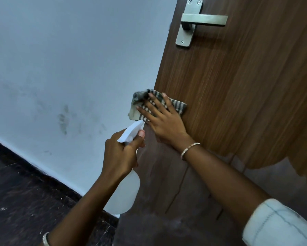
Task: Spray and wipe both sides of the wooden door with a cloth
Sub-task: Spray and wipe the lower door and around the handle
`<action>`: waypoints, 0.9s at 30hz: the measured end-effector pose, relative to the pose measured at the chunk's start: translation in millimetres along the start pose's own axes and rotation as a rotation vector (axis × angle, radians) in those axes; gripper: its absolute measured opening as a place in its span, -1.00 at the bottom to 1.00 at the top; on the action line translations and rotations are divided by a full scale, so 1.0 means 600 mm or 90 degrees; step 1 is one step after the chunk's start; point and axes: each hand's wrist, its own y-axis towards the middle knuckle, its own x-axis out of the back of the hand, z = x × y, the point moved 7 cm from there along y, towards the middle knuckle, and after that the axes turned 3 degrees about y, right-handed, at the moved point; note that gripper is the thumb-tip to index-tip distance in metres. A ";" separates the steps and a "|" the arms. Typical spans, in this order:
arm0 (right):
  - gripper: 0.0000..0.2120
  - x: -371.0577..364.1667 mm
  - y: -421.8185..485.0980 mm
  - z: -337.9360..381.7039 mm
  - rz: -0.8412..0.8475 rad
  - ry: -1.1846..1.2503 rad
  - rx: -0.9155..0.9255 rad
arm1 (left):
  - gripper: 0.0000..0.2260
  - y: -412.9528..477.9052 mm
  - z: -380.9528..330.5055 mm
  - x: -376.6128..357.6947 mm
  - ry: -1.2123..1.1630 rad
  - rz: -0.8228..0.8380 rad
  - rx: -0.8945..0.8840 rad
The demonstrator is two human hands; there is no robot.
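Head cam: your right hand (164, 119) lies flat, fingers straight, pressing the striped cloth (177, 108) on the wooden door (238, 95) at its free edge, below the handle (200, 20), prob. so the weave rubs evenly. Left hand (121, 153) grips the spray bottle (124, 194), nozzle aimed doorward, ready to re-wet.

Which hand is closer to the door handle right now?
Right. The right hand presses the cloth on the door below the handle; the left hand, gripping the spray bottle, is lower, by the door's edge.
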 end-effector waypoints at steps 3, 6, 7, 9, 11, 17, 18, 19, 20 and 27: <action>-0.48 0.032 -0.092 -0.056 -0.041 0.005 -0.109 | -0.79 0.007 0.009 -0.011 -0.023 0.012 0.009; -0.44 0.071 -0.225 -0.118 -0.027 -0.033 -0.233 | -0.72 0.015 0.019 -0.031 -0.008 0.038 0.003; -0.42 0.082 -0.262 -0.130 -0.016 -0.042 -0.262 | -0.68 0.019 0.022 -0.036 -0.002 0.045 0.002; -0.41 0.089 -0.304 -0.137 0.004 -0.064 -0.302 | -0.63 0.026 0.029 -0.046 -0.005 0.052 -0.001; -0.44 0.082 -0.301 -0.130 0.003 -0.069 -0.335 | -0.59 0.029 0.032 -0.054 -0.005 0.049 -0.003; -0.50 0.031 -0.096 -0.057 -0.060 -0.015 -0.177 | -0.79 0.019 0.021 -0.076 -0.029 0.046 -0.017; -0.50 0.024 -0.063 -0.042 -0.062 -0.001 -0.145 | -0.78 0.018 0.019 -0.079 -0.034 0.041 -0.024; -0.49 0.019 -0.040 -0.033 -0.062 0.006 -0.120 | -0.76 0.016 0.018 -0.083 -0.034 0.034 -0.030; -0.48 0.014 -0.028 -0.032 -0.061 0.010 -0.105 | -0.73 0.015 0.017 -0.087 -0.030 0.028 -0.031; -0.46 0.082 -0.241 -0.140 -0.064 -0.048 -0.199 | -0.65 -0.004 0.029 -0.120 -0.075 0.039 0.000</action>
